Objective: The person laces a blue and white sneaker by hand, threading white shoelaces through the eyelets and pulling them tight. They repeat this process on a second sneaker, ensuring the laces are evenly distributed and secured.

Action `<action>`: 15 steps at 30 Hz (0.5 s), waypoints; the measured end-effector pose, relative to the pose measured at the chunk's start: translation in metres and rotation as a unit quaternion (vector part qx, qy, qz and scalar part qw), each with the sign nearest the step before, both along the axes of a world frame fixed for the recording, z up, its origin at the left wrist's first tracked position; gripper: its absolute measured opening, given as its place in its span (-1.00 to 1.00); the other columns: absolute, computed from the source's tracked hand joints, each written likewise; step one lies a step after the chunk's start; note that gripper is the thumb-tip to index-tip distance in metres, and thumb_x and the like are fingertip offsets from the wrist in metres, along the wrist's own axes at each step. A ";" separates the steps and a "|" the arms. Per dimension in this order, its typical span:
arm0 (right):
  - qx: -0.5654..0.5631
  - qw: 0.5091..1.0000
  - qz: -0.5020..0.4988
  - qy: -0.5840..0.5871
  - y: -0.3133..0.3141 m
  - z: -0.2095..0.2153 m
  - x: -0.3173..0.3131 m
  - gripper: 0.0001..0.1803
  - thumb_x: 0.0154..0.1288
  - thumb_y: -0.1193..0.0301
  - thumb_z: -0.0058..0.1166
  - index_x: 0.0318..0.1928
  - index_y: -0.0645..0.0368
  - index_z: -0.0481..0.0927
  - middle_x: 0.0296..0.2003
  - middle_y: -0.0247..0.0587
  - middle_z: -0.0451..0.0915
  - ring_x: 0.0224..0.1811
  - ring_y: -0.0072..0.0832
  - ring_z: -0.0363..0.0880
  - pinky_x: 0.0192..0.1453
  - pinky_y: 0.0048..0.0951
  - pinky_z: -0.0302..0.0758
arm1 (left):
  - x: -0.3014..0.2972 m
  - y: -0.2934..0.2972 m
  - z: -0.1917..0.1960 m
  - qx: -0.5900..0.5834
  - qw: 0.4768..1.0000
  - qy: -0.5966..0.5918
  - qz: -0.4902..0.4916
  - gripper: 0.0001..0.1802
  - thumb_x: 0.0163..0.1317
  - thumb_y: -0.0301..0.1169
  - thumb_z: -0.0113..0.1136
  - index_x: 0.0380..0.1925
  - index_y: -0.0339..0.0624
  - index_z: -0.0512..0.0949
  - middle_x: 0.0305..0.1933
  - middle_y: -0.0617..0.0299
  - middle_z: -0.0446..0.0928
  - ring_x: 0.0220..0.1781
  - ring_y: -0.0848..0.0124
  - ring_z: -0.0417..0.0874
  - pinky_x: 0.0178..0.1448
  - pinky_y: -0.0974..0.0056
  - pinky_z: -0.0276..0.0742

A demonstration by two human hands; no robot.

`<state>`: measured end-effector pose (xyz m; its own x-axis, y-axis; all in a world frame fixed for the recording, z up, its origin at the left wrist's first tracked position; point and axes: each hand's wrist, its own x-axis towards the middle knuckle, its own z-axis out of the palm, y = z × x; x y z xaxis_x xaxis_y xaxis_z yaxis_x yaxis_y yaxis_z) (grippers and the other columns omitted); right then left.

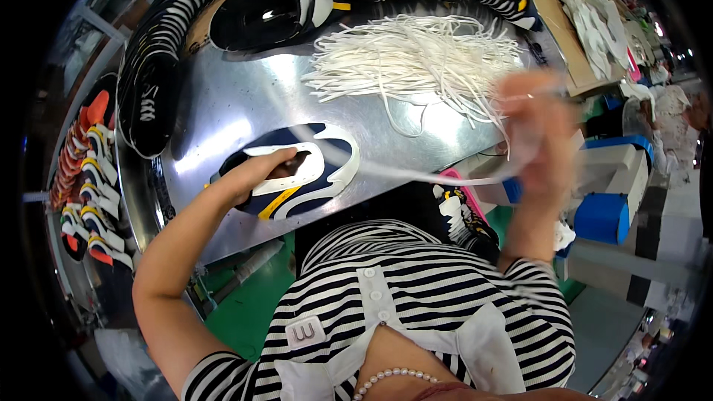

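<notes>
A navy and white shoe upper (343,172) with a yellow stripe lies on the metal table, its white eyelet edging around the opening. My left hand (256,172) grips its side, thumb over the edging; the other fingers are mostly hidden. From the upper, a white shoelace (434,177) stretches rightward to my raised right hand (541,130). That hand is smeared by motion, but the lace runs taut into it, so it appears closed on it. Beyond them lies a loose heap of white laces (416,59).
Nested rows of dark shoe uppers (160,59) line the table's (252,89) left and far sides. Orange and white uppers (93,178) are stacked farther left. A blue and white machine or bin (605,215) stands at right, and more uppers (464,223) sit below the table's near edge.
</notes>
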<state>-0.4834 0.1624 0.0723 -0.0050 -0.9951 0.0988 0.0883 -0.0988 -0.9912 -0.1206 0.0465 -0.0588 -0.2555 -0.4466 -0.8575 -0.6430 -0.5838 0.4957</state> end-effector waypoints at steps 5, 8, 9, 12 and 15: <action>0.140 0.973 0.057 -0.175 -0.033 -0.145 0.109 -0.86 0.41 0.41 0.10 -0.10 0.17 0.56 -0.38 -0.39 0.60 -0.66 -0.85 0.16 -0.62 -0.75 0.01 | -0.024 0.016 -0.009 0.007 0.932 0.348 0.102 -0.23 0.41 -0.02 0.04 0.39 -0.40 0.18 0.47 -0.07 0.22 0.50 0.19 0.24 0.58 0.19 0.06; 0.084 0.987 -0.002 -0.136 -0.047 -0.156 0.139 -0.87 0.41 0.40 0.10 -0.11 0.18 0.56 -0.40 -0.39 0.64 -0.67 -0.86 0.17 -0.62 -0.74 0.01 | -0.038 0.039 0.012 -0.049 0.893 0.411 0.177 -0.23 0.49 -0.01 -0.11 0.37 -0.53 0.13 0.45 -0.12 0.22 0.53 0.17 0.17 0.61 0.20 -0.07; 0.101 0.986 0.012 -0.130 -0.050 -0.152 0.140 -0.86 0.41 0.40 0.10 -0.14 0.21 0.58 -0.40 -0.39 0.64 -0.52 -0.81 0.33 -0.44 -0.73 0.17 | -0.038 0.041 0.014 -0.054 0.887 0.423 0.178 -0.26 0.50 -0.01 -0.14 0.35 -0.52 0.17 0.41 -0.12 0.26 0.51 0.17 0.20 0.60 0.19 -0.04; 0.107 0.986 0.044 -0.118 -0.047 -0.139 0.143 -0.86 0.40 0.41 0.12 -0.17 0.23 0.62 -0.42 -0.38 0.63 -0.39 -0.77 0.46 -0.29 -0.72 0.31 | -0.044 0.041 0.011 -0.075 0.878 0.388 0.271 -0.37 0.49 -0.04 -0.07 0.22 -0.45 0.35 0.24 -0.06 0.44 0.36 0.22 0.39 0.50 0.21 0.18; 0.093 0.988 0.070 -0.104 -0.034 -0.127 0.141 -0.87 0.39 0.43 0.14 -0.16 0.24 0.62 -0.43 -0.39 0.63 -0.40 -0.77 0.46 -0.32 -0.72 0.30 | -0.050 0.043 0.012 -0.116 0.873 0.369 0.297 -0.37 0.43 -0.03 0.08 0.17 -0.46 0.42 0.19 -0.05 0.50 0.27 0.25 0.49 0.42 0.25 0.32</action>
<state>-0.3427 0.1280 -0.0551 0.1331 -0.9883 -0.0743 0.2921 0.1108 -0.9500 -0.1701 0.0897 -0.0472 -0.3642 -0.8280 -0.4263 0.2835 -0.5346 0.7961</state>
